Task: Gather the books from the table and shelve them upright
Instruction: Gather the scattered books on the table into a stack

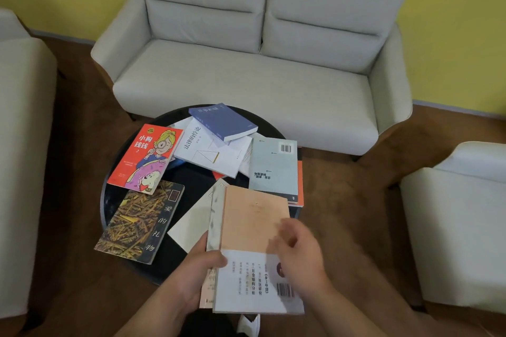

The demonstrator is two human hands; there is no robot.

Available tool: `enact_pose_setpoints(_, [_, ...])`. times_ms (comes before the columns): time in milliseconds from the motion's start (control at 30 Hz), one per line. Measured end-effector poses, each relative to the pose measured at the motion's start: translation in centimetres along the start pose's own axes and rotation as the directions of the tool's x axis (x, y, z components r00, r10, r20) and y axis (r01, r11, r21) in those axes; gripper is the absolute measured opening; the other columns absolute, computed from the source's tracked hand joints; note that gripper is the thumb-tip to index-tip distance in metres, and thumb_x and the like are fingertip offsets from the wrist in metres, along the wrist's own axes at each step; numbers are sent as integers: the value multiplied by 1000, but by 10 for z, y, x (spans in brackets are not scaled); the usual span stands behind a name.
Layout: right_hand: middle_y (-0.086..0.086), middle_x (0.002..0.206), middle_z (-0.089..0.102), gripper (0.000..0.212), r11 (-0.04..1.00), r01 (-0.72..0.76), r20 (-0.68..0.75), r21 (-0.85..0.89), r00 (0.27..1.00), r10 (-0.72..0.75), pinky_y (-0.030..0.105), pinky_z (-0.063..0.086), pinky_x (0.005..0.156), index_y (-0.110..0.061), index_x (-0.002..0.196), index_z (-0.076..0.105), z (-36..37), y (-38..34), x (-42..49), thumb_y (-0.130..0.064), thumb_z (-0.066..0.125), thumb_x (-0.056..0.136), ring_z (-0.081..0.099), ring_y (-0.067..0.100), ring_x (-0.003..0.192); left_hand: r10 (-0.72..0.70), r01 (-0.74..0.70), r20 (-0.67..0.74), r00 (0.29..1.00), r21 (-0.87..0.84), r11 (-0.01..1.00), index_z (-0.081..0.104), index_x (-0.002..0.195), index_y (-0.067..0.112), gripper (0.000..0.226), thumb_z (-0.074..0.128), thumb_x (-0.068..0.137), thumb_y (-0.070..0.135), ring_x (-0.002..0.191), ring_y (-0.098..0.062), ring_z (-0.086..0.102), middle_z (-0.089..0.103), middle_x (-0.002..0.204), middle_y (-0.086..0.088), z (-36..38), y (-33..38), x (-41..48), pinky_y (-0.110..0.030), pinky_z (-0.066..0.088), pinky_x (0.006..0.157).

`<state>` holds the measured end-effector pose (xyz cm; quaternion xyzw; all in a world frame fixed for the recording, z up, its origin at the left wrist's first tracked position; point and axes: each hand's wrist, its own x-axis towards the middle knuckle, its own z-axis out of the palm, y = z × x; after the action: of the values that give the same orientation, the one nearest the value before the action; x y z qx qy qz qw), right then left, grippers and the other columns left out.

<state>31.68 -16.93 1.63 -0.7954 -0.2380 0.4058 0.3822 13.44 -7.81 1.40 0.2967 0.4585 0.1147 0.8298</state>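
My left hand [195, 272] grips a small stack of books by its left edge, the peach and white book [252, 227] on top, above the near rim of the round black table [108, 200]. Blurred, my right hand [299, 252] lies over the stack's right side, fingers spread. Flat on the table are a red cartoon book [145, 157], a dark straw-patterned book [138, 223], a white book [212, 154] under a blue book [223, 120], a pale blue book [273, 167] on an orange one, and a cream book [191, 220] partly under the stack.
A light grey sofa [246, 68] stands behind the table against a yellow wall. Pale armchairs sit at the left [22, 145] and right [460, 227]. Brown floor surrounds the table. A white shoe [250, 324] shows below the stack. No shelf is in view.
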Motion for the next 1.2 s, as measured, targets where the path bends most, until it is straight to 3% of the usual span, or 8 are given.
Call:
enact_pose_setpoints(67, [5,106,75,24,956,-181,17,230,983,182,29,58,60,-22,113,62,-10,9,4,-26,72,91,76,20,82,-45,45,13,999,12,999,60,123,22,70,51,57,0,102,-48,67,74,105,-24,-2,-4,6,-55,54,81])
enact_pose_setpoints(167, [21,112,75,29,641,-557,396,527,829,395,53,60,79,-11,125,59,-21,23,4,-22,64,98,75,41,96,-85,81,36,996,105,991,62,122,22,68,49,57,5,98,-44,70,75,102,-19,4,-9,17,-50,56,77])
enact_pose_setpoints(333, [30,117,71,33,467,-624,421,627,775,470,70,50,95,-10,130,55,-26,61,8,-10,60,98,66,54,108,-128,138,-54,990,349,927,58,121,17,40,49,83,9,97,-34,69,71,105,-15,27,-19,40,-41,55,75])
enact_pose_setpoints(500, [27,113,73,31,497,-616,331,611,769,546,72,52,87,-10,128,55,-2,87,19,-10,61,98,71,51,99,0,101,-131,991,765,636,59,126,14,34,53,95,26,93,-17,69,70,107,1,6,-18,69,-39,57,84])
enact_pose_setpoints(667, [25,113,73,36,611,-484,194,626,856,480,66,56,85,-2,129,53,21,100,23,-5,66,95,72,47,99,459,127,-264,848,943,308,61,124,11,39,62,89,27,110,-28,61,64,118,-10,-60,20,102,-38,50,91])
enact_pose_setpoints(767, [25,120,70,44,578,-498,234,646,851,471,68,54,88,-6,134,50,25,104,26,-7,68,94,69,48,105,299,233,-276,914,957,171,58,112,13,35,61,82,30,107,-31,59,63,114,-11,-85,29,120,-40,51,91])
enact_pose_setpoints(967, [22,117,73,34,457,-607,359,650,775,519,65,53,95,-11,132,59,23,109,34,-14,63,98,70,46,107,280,329,-353,893,936,128,50,122,11,47,64,84,35,121,-35,47,52,126,-17,-90,25,133,-44,42,101])
enact_pose_setpoints(1200, [20,117,74,30,520,-637,410,569,768,492,65,51,98,-13,130,60,20,111,43,-16,60,100,70,45,107,282,273,-348,894,922,273,50,107,14,27,64,89,27,92,-27,53,43,110,-8,-78,43,124,-35,45,77])
